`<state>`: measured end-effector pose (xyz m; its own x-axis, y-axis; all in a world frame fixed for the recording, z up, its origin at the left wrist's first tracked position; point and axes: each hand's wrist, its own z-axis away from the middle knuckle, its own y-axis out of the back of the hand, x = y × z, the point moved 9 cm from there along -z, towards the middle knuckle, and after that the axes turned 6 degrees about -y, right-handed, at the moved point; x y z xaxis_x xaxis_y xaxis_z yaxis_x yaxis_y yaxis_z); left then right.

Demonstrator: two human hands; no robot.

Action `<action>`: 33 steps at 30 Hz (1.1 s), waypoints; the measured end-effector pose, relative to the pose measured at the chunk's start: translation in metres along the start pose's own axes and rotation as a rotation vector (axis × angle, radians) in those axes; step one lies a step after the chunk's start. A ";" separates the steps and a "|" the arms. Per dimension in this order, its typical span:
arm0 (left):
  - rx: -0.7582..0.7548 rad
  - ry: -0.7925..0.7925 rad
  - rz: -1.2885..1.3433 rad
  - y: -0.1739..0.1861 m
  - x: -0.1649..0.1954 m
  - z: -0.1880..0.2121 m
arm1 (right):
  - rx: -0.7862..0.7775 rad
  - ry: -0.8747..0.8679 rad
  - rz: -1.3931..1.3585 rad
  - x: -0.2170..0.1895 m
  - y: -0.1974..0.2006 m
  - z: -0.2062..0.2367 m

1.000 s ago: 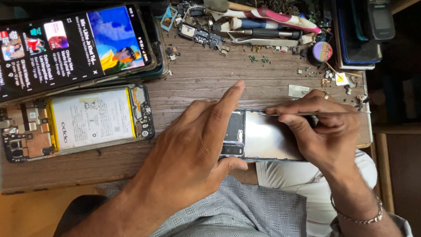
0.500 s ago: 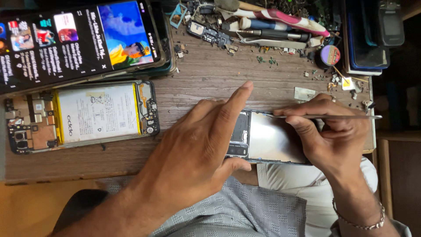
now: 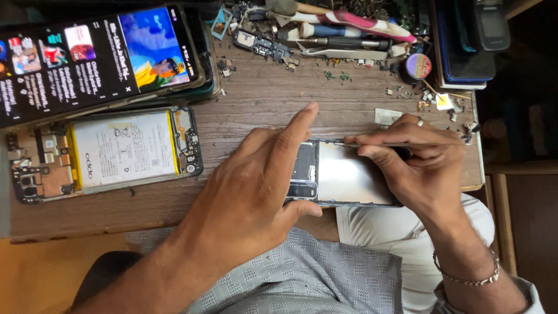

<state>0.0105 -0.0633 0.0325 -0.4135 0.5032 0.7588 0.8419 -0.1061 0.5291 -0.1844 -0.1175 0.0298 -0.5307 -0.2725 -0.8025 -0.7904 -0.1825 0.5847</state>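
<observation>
While loose screws, screwdrivers (image 3: 343, 42) and small parts crowd the far edge of the wooden table (image 3: 250, 104), I see an opened phone with its battery exposed (image 3: 107, 154) and a lit phone (image 3: 93, 55) lying well to the left. My left hand (image 3: 256, 192) spreads over the bare phone frame (image 3: 343, 173) at the near table edge, forefinger extended, thumb beneath, clamping it. My right hand (image 3: 418, 168) pinches a thin metal tool (image 3: 401, 144) shut along the frame's upper rim.
</observation>
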 end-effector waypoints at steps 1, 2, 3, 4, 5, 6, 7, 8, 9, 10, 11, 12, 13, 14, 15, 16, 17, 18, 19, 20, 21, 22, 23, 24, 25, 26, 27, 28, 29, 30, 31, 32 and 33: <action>-0.006 0.008 -0.003 0.000 0.000 0.000 | -0.002 -0.026 0.010 0.002 0.000 -0.002; -0.012 0.016 -0.004 -0.001 0.000 0.000 | -0.003 -0.051 0.021 0.005 0.000 -0.004; -0.018 0.023 -0.005 -0.001 0.000 0.000 | -0.004 -0.078 0.033 0.007 0.001 -0.005; -0.020 0.023 -0.011 -0.002 0.000 -0.001 | 0.001 -0.103 -0.059 0.009 0.003 -0.005; -0.021 0.023 -0.018 -0.003 0.000 -0.003 | 0.005 -0.125 -0.152 0.012 0.002 -0.006; -0.024 0.026 -0.027 -0.002 0.001 -0.003 | 0.007 -0.149 -0.248 0.015 0.002 -0.006; -0.021 0.019 -0.029 -0.001 0.002 -0.003 | 0.010 -0.136 -0.246 0.015 0.003 -0.006; -0.018 0.012 -0.030 0.000 0.003 -0.004 | 0.011 -0.124 -0.243 0.015 0.003 -0.005; -0.016 0.007 -0.031 0.001 0.004 -0.004 | 0.013 -0.112 -0.240 0.014 0.003 -0.004; -0.017 0.009 -0.029 0.001 0.004 -0.004 | 0.015 -0.122 -0.230 0.016 0.003 -0.003; -0.017 0.012 -0.026 0.002 0.004 -0.004 | 0.016 -0.133 -0.220 0.018 0.003 -0.002; -0.018 0.016 -0.023 0.002 0.004 -0.005 | 0.017 -0.144 -0.210 0.019 0.003 -0.001; -0.016 0.011 -0.022 0.002 0.004 -0.005 | 0.015 -0.132 -0.214 0.019 0.002 -0.001; -0.016 0.009 -0.020 0.002 0.004 -0.005 | 0.012 -0.124 -0.218 0.018 0.002 -0.001; -0.016 0.007 -0.015 0.002 0.004 -0.005 | 0.008 -0.117 -0.221 0.017 0.001 -0.002; -0.007 -0.001 -0.009 0.002 0.004 -0.005 | 0.001 -0.113 -0.210 0.016 0.001 -0.003; 0.000 -0.006 -0.004 0.002 0.005 -0.005 | -0.008 -0.110 -0.201 0.016 0.000 -0.004; 0.008 -0.010 0.000 0.003 0.005 -0.004 | -0.018 -0.107 -0.192 0.014 -0.001 -0.005; -0.009 0.010 0.008 0.002 0.003 -0.003 | -0.012 -0.103 -0.147 0.013 -0.001 -0.006; -0.025 0.028 0.017 0.001 0.001 -0.002 | -0.005 -0.099 -0.100 0.010 -0.001 -0.006; -0.038 0.045 0.027 -0.001 -0.001 -0.002 | 0.001 -0.092 -0.051 0.008 -0.001 -0.006; -0.042 0.045 0.022 -0.001 -0.002 -0.002 | 0.012 -0.075 -0.022 0.006 0.000 -0.007; -0.048 0.046 0.017 -0.001 -0.003 -0.002 | 0.023 -0.059 0.005 0.003 -0.001 -0.007; -0.054 0.044 0.013 -0.002 -0.003 -0.003 | 0.036 -0.042 0.033 0.002 0.000 -0.007; -0.050 0.038 0.018 -0.002 -0.003 -0.003 | 0.044 -0.040 0.066 0.001 0.000 -0.007; -0.048 0.030 0.023 -0.002 -0.003 -0.004 | 0.055 -0.039 0.100 0.002 0.000 -0.008; -0.047 0.022 0.030 -0.003 -0.002 -0.005 | 0.066 -0.040 0.133 0.002 0.001 -0.007; -0.048 0.023 0.027 -0.003 -0.002 -0.005 | 0.046 -0.024 0.111 0.002 0.000 -0.007; -0.047 0.022 0.020 -0.003 -0.002 -0.005 | 0.026 -0.004 0.087 0.002 0.000 -0.008; -0.047 0.024 0.011 -0.002 -0.003 -0.005 | 0.005 0.016 0.060 0.001 -0.001 -0.008; -0.046 0.019 0.013 -0.001 -0.003 -0.005 | 0.016 -0.034 -0.020 0.007 0.001 -0.008; -0.043 0.015 0.017 -0.002 -0.003 -0.005 | 0.025 -0.085 -0.096 0.012 0.003 -0.007; -0.040 0.013 0.021 -0.002 -0.003 -0.005 | 0.032 -0.136 -0.174 0.018 0.004 -0.006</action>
<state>0.0086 -0.0684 0.0314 -0.4003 0.4894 0.7748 0.8362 -0.1509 0.5273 -0.1949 -0.1282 0.0182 -0.4204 -0.1090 -0.9008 -0.8818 -0.1847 0.4339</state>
